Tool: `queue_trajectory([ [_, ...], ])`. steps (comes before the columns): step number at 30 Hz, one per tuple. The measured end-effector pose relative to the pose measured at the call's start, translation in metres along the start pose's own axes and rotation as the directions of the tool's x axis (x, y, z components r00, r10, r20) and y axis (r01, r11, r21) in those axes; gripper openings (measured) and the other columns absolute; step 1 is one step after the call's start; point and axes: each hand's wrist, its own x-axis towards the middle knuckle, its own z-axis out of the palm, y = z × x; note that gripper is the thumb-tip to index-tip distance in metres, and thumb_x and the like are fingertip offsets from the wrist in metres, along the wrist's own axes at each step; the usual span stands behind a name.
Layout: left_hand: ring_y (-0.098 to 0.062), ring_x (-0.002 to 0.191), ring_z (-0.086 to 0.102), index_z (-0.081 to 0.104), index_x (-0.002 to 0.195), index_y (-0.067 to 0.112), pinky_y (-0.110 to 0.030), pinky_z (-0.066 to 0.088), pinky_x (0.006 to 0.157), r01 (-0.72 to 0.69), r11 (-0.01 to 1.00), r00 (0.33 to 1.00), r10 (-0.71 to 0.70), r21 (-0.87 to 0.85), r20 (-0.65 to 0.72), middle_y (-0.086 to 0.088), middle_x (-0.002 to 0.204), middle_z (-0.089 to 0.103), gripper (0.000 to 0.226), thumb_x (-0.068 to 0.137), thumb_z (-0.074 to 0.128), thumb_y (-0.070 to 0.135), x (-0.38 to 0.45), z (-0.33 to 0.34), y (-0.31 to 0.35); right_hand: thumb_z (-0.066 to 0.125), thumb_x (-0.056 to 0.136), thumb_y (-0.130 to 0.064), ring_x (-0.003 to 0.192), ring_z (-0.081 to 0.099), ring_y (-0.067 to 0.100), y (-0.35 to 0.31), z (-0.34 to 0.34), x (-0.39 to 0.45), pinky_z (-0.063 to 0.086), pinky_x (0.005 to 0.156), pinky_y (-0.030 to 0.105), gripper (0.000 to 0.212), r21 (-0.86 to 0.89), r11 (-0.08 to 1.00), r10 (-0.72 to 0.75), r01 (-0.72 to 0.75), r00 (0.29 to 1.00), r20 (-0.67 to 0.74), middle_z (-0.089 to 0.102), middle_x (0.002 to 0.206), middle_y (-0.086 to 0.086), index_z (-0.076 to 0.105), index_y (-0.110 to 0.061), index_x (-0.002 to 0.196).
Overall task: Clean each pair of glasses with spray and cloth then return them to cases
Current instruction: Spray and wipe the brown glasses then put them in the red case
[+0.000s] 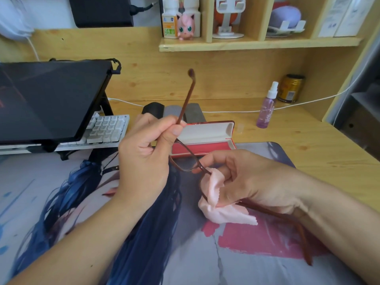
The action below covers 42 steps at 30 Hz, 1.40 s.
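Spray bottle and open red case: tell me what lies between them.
In the head view, a small clear cap stands on bare desk between the spray bottle and the case.

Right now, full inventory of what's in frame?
glasses: 1, brown, held in both hands
cloth: 1, pink, around one lens
open case: 1, red, behind hands
closed cases: 3, black and grey, behind red case
spray bottle: 1, purple, right on desk
can: 1, gold, back right
keyboard: 1, white, left
screen: 1, dark, left
pink toy: 1, shelf
left hand: pinches a temple arm
right hand: holds cloth
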Motion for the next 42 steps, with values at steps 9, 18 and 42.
queue_trajectory([
  [9, -0.019, 0.08, 0.059, 0.072, 0.104, 0.025, -0.02, 0.047, 0.073, 0.141, 0.988, 0.989, -0.139, -0.063, 0.043, -0.009, 0.083, 0.063, 0.012, 0.097, 0.063, 0.026, -0.007, 0.011, -0.005, 0.068, 0.069, 0.015, 0.058, 0.059, 0.019, -0.001, 0.006, -0.001, 0.048, 0.058, 0.026, 0.049, 0.076, 0.994, -0.066, 0.077, 0.989, -0.131, 0.067, 0.069, 0.007, 0.066, -0.011, 0.111],
  [18, -0.028, 0.083, 0.059, 0.072, 0.1, 0.036, -0.033, 0.049, 0.076, 0.135, 0.986, 0.991, -0.134, -0.1, 0.016, -0.019, 0.082, 0.062, 0.012, 0.096, 0.063, 0.027, 0.001, 0.002, -0.008, 0.066, 0.073, -0.001, 0.086, 0.045, 0.031, 0.005, -0.002, 0.01, 0.033, 0.082, 0.043, 0.047, 0.127, 0.987, -0.084, 0.103, 0.986, -0.144, 0.058, 0.089, 0.019, 0.071, -0.012, 0.119],
  [42, -0.03, 0.083, 0.059, 0.072, 0.106, 0.026, -0.032, 0.049, 0.074, 0.216, 0.966, 0.975, -0.207, -0.145, 0.079, -0.024, 0.087, 0.062, 0.013, 0.098, 0.063, 0.02, -0.002, 0.007, -0.013, 0.057, 0.081, 0.018, 0.054, 0.047, 0.024, -0.003, 0.005, 0.002, 0.035, 0.059, 0.039, 0.024, 0.056, 0.991, -0.114, 0.121, 0.986, -0.122, 0.053, 0.061, 0.012, 0.066, -0.005, 0.077],
])
